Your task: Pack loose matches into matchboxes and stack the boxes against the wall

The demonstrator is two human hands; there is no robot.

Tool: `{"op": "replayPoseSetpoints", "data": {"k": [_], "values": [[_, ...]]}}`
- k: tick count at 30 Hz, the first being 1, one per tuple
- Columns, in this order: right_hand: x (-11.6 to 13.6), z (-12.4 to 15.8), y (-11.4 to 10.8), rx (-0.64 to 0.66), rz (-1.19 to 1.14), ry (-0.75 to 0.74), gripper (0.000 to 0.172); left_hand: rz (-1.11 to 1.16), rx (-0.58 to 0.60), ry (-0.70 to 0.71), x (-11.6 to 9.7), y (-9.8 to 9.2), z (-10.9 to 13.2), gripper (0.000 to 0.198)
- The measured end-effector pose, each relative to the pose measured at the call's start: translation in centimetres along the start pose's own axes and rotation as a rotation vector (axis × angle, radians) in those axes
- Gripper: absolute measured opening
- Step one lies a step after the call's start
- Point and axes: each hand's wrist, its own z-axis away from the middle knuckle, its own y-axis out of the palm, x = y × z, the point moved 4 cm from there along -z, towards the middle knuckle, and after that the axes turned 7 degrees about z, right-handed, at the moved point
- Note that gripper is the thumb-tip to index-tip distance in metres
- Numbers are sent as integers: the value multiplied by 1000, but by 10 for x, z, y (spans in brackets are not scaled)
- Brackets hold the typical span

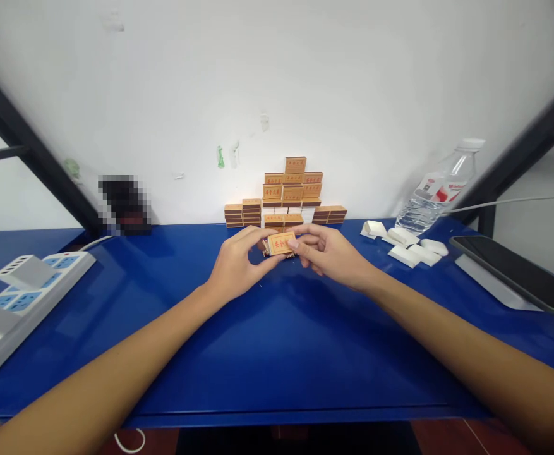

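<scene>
Over the middle of the blue table, both hands hold an orange-yellow matchbox (pixel 281 244) with red lettering facing up. My left hand (pixel 239 260) is closed on its left end, thumb at the near edge. At the box's right side, my right hand (pixel 330 253) pinches the corner with thumb and forefinger, the other fingers curled. Several loose matches (pixel 290 256) show just below the box; whether they lie on the table or are held, I cannot tell. Right behind the hands stand stacked matchboxes (pixel 295 165) in a stepped pile against the wall, its lower middle partly hidden.
Several small white tray-like pieces (pixel 403 236) lie to the right, near a tilted clear water bottle (pixel 435 189). A phone (pixel 518 272) rests on a support at far right. At left sits a power strip (pixel 44 297) with plugs; a pixelated dark object (pixel 125 205) stands behind it.
</scene>
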Motion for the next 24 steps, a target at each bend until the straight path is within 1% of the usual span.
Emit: {"op": "replayPoseSetpoints", "data": {"k": [2,3,4,8,9,11,13,16,19,22,24], "values": [[-2,-1,-2,-104,-43,-13,53,-16,-40,-21,3,-2,0,34],[-3,-1,-2,-136,-61,-26,51,-16,-56,-37,4,-3,0,36],[-3,-1,-1,-138,-74,-40,48,-10,-67,-51,5,-4,0,37],[-2,1,8,-2,-109,-67,42,38,-49,-55,4,-3,0,35],[-2,2,8,8,-107,-66,41,39,-38,-58,4,-3,1,35],[-3,1,5,-17,-82,-51,41,22,-24,-84,6,-2,2,40],[-7,-1,-2,-78,-58,-25,42,-3,-26,-122,9,-2,2,46],[-14,-7,-15,-159,-40,9,42,-27,-31,-158,14,-4,2,45],[-23,-13,-34,-258,-29,77,34,-34,-37,-195,17,-6,0,38],[-32,-17,-66,-430,-30,137,25,-32,-41,-242,20,-8,-1,34],[-37,-17,-92,-565,11,139,24,-44,-34,-249,22,-8,0,34]]}}
